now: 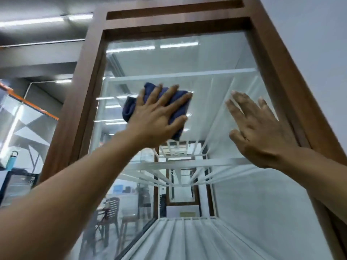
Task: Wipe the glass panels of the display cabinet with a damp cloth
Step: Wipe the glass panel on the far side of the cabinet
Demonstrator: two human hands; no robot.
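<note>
Flatly, left hand [159, 117] presses cloth [129, 109] (off cabinet frame [75, 102]).

Both arms reach up and forward, bare to the edge of the view. The left forearm [78, 186] rises from the lower left, wrist straight, and the left hand [159, 117] lies palm-down with its fingers [170, 96] straight and spread, pressing flat on the cloth [131, 107], thumb out to the right side. The right forearm [317, 177] comes in from the lower right; the right hand [261, 132] is raised with its back to the camera, fingers straight and close together, pointing up and left, laid against the glass panel [206, 59], holding nothing
</note>
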